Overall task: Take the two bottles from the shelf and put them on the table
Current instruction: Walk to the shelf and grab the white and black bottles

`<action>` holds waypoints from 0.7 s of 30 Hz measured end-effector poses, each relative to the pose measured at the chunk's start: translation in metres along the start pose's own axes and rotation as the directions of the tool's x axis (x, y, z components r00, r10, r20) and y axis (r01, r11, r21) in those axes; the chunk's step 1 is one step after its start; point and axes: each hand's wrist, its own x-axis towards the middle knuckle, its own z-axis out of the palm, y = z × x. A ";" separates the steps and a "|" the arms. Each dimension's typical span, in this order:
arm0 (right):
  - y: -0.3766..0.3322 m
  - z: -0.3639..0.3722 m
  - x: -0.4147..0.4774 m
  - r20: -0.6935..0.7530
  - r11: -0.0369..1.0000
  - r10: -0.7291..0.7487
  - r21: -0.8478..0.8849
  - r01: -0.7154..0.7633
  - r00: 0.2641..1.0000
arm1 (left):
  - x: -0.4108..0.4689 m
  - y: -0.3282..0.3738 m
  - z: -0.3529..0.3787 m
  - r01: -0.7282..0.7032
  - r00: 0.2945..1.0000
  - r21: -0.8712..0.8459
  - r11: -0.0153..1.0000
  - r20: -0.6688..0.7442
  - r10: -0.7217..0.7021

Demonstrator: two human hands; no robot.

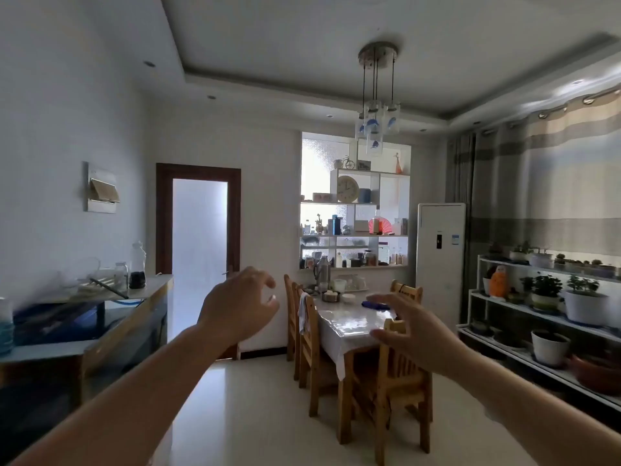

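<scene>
Dim dining room, white shelf (354,235) built in the far wall behind the table (349,319), w/ wooden chairs (401,375) at both sides. Both hands are raised, empty, fingers spread apart: left hand (240,306) and right hand (408,326). The bottles stand upright on the shelf's lower levels, too small to tell which two are meant, approx. straight ahead and well apart from both hands, beyond the table. I judge the right hand a bit nearer to that side.
</scene>
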 end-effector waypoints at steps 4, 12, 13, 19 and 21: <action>0.010 -0.021 0.039 -0.149 0.993 0.020 -0.111 -0.037 0.989 | 0.033 0.015 0.010 -0.009 0.996 0.029 1.000 -0.093 0.011; 0.052 0.015 0.096 -0.169 0.929 0.013 -0.362 -0.075 0.986 | 0.083 -0.014 0.066 -0.003 0.992 0.092 0.996 -0.122 0.015; 0.056 0.021 0.105 -0.170 0.920 0.001 -0.385 -0.067 0.985 | 0.089 -0.023 0.074 -0.002 0.993 0.107 0.994 -0.120 0.015; 0.075 0.056 0.184 -0.177 0.869 -0.071 -0.495 -0.026 0.982 | 0.147 -0.089 0.123 0.026 0.992 0.191 0.981 -0.126 -0.002; 0.083 0.068 0.215 -0.156 0.843 -0.094 -0.538 -0.005 0.983 | 0.171 -0.111 0.142 0.002 0.992 0.230 0.973 -0.126 0.028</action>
